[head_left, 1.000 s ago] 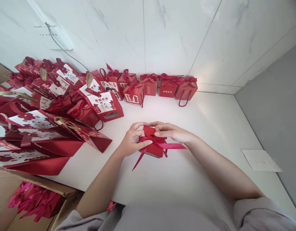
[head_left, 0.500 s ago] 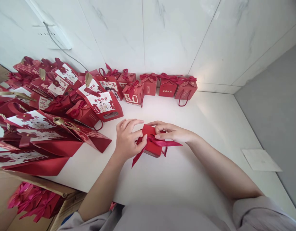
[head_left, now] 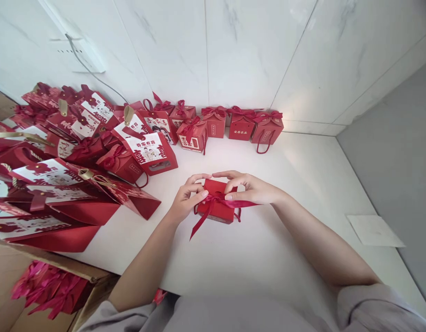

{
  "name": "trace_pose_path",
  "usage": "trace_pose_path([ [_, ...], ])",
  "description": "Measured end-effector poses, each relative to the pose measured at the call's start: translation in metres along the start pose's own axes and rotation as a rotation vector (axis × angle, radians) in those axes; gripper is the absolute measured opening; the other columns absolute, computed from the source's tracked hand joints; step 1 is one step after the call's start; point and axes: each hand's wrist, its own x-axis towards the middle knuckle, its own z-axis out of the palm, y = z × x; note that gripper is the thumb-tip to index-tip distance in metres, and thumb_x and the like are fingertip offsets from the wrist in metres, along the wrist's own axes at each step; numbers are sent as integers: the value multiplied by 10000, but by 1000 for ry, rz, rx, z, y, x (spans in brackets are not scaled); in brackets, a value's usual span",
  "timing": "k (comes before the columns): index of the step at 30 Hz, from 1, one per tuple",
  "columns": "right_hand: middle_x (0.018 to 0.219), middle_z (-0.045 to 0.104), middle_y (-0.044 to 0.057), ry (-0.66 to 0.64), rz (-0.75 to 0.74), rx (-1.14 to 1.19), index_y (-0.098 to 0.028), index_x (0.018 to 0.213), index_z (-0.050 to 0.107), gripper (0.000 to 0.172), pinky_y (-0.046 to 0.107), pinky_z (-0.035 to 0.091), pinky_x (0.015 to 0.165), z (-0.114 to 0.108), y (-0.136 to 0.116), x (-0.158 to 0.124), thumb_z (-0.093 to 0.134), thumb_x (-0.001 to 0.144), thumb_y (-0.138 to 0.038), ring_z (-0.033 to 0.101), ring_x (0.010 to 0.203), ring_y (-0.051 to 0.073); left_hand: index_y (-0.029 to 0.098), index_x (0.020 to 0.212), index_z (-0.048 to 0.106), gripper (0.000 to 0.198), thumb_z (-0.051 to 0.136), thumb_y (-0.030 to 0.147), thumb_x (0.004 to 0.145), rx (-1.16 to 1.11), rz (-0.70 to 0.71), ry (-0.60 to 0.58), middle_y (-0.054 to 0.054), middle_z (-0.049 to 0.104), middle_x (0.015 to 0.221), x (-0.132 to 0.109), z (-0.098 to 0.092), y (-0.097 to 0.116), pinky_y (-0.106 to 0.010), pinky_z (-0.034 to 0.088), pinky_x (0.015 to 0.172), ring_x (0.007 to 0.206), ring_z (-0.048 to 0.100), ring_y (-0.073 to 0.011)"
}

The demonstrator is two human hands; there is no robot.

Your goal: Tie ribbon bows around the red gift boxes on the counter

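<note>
A small red gift box (head_left: 218,214) stands on the white table in front of me, with a rope handle at its side. Across its top runs a dark pink ribbon (head_left: 201,222), one tail hanging at the front left and another stretched to the right. My left hand (head_left: 189,196) pinches the ribbon near the knot between thumb and finger, at the box's left edge. From the right, my right hand (head_left: 249,189) pinches the ribbon close to the knot, its index finger reaching over the box's far edge. The fingers partly hide the knot.
Along the wall stands a row of red boxes with bows (head_left: 241,123). Many red gift bags (head_left: 152,152) crowd the table's left side. A cardboard box (head_left: 91,272) at lower left holds ribboned boxes. A white sheet (head_left: 375,230) lies at the right.
My left hand has lowered and flattened, its fingers now closer to the knot and the far edge. The right hand has shifted slightly, and the ribbon at the knot sits tighter together.
</note>
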Motion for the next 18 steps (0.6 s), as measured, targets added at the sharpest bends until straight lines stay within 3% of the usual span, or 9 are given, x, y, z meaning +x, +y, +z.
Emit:
trace_pose_path([
  [4,1475,437,49,-37,37,95,-199,768,684,278,433,326,1088,2,-1,1,602,891,-434,451,1319,261,164,566,496,376,578,360,877,59,24,11,-71,530,1323,-1,1,1,-387,441,971,1120,568,-252],
  [11,1441,460,69,-36,75,120,-179,706,580,313,420,379,1011,4,0,2,632,861,-446,506,1233,255,177,575,501,358,548,317,900,298,108,43,-51,566,1285,-1,2,7,-409,349,1081,1214,497,-230],
  [18,1430,463,83,-57,87,97,-181,739,596,331,436,312,1078,2,3,2,614,858,-489,448,1294,263,180,579,545,306,571,256,875,687,335,171,-38,607,1242,-3,1,13,-432,354,1031,1172,513,-235],
])
